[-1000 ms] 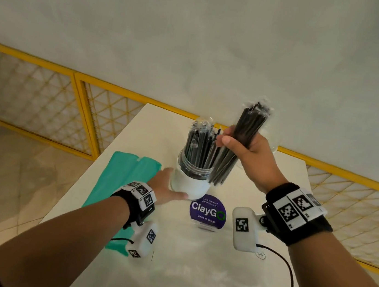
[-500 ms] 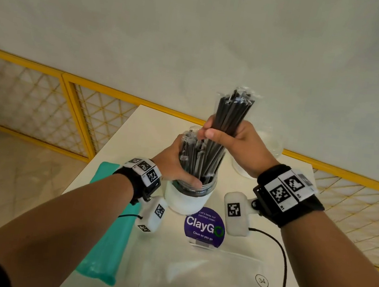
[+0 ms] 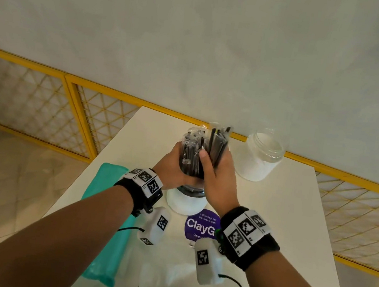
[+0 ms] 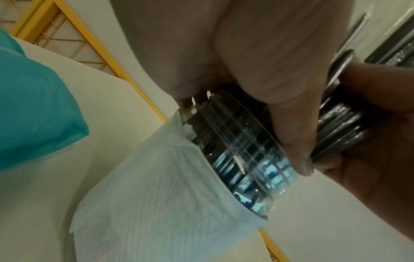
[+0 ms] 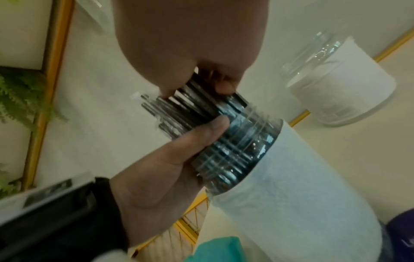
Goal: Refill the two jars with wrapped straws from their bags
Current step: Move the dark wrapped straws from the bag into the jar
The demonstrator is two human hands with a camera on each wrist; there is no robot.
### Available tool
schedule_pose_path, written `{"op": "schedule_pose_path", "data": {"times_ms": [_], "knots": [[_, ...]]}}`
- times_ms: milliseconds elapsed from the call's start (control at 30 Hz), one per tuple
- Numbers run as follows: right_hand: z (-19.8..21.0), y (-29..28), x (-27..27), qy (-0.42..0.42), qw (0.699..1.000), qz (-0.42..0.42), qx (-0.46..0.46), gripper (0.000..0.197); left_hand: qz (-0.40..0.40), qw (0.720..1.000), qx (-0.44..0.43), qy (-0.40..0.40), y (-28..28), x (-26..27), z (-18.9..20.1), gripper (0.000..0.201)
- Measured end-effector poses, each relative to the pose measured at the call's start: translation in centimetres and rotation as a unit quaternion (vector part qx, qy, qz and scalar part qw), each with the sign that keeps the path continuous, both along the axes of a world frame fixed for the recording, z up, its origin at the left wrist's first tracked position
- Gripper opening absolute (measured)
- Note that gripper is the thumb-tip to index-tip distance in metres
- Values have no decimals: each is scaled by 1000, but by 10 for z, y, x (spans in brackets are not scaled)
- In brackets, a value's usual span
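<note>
The near jar [image 3: 185, 202], clear with a white paper lining, stands mid-table packed with black wrapped straws [image 3: 191, 148]. My left hand [image 3: 181, 160] curls round those straws just above the jar's threaded neck [image 4: 241, 147]; its thumb [image 4: 289, 124] lies across them. My right hand [image 3: 212, 163] grips a bundle of wrapped straws [image 3: 218, 142] upright, its lower end down in the jar mouth beside the others [image 5: 192, 108]. The second jar [image 3: 260, 157], also paper-lined, stands open with no straws at the back right [image 5: 342, 85].
A teal bag [image 3: 106, 216] lies along the table's left edge. A clear plastic bag [image 3: 177, 284] lies flat at the near edge, behind a purple ClayGo sign [image 3: 199, 226]. A yellow mesh railing [image 3: 79, 109] runs behind and beside the white table [image 3: 294, 217].
My right hand has brought the bundle from above the jar's right side down into its mouth. My left hand rose from the jar's side to clasp the straws.
</note>
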State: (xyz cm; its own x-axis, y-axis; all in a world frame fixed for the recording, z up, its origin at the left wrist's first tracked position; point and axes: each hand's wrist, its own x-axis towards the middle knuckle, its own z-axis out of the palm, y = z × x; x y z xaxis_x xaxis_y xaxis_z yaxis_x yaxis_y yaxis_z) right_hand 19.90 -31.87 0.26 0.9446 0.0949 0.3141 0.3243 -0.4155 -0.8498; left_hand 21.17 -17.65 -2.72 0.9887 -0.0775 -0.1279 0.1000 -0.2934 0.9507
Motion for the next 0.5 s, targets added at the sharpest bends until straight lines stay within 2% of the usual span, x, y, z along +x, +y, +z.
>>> {"op": "schedule_pose_path", "data": {"times_ms": [133,200,267,367,500], "knots": [[20,-14,-2,130,991,20,-21,39,-11,999,33,13,3,-7,5,112],[31,-25,-3,160,986,20,-35,48,-28,998,56,18,6,-10,7,115],[44,-30,-2,159,985,2,-66,56,-36,996,75,20,8,-14,9,113],[64,-28,1,91,978,-42,-183,74,-26,995,92,20,8,-18,11,103],[85,-20,0,118,984,-46,-122,98,-16,994,107,15,7,-20,13,101]]}}
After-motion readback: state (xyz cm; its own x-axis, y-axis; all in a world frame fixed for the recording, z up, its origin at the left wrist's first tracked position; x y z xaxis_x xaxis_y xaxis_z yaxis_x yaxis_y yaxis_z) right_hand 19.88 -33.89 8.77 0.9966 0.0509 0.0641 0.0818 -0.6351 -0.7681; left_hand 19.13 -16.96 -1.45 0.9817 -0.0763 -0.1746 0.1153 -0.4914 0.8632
